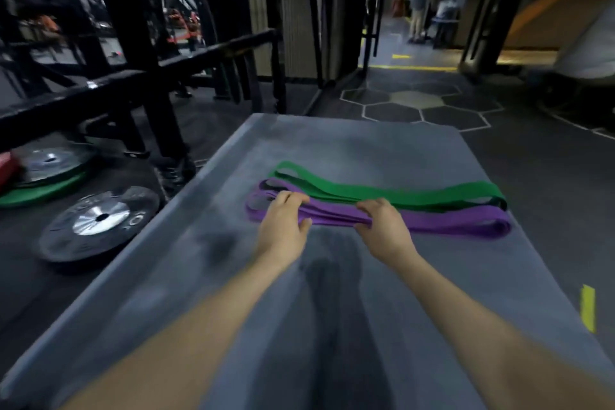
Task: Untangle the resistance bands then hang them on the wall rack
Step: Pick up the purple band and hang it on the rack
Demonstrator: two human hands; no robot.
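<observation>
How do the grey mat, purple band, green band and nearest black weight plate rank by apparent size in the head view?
1. grey mat, by far the largest.
2. green band and purple band: alike in length, so unranked.
3. black weight plate, though nearness to the camera makes this unsure.

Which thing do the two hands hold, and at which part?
Both hands, left hand and right hand, grip the purple band along its left half; the green band lies untouched.

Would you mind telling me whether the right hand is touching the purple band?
Touching: the head view shows the right hand pinching the purple band between thumb and curled fingers.
</observation>
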